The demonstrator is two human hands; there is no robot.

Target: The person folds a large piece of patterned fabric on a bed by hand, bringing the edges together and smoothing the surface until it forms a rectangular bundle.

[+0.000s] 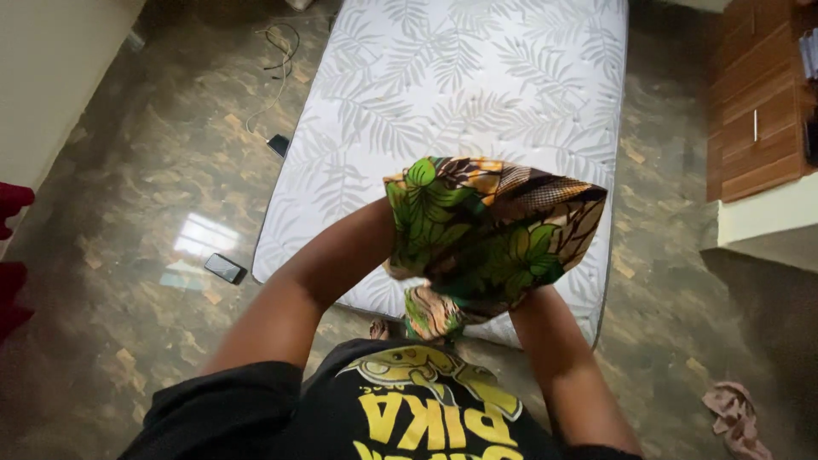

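A bundled cloth (pixel 486 234) with a green, brown and yellow leaf print is held up at chest height over the near end of a white mattress (pixel 460 94) with a grey leaf pattern. Both forearms run up into the cloth. My left hand and my right hand are hidden inside or behind its folds, so only the wrists show. A loose end of the cloth hangs down near the mattress edge.
A dark phone (pixel 225 268) lies on the glossy marbled floor left of the mattress. Another dark device (pixel 279 145) and thin cables (pixel 277 60) sit further up. A wooden dresser (pixel 754 102) stands at right. A pinkish rag (pixel 734 417) lies bottom right.
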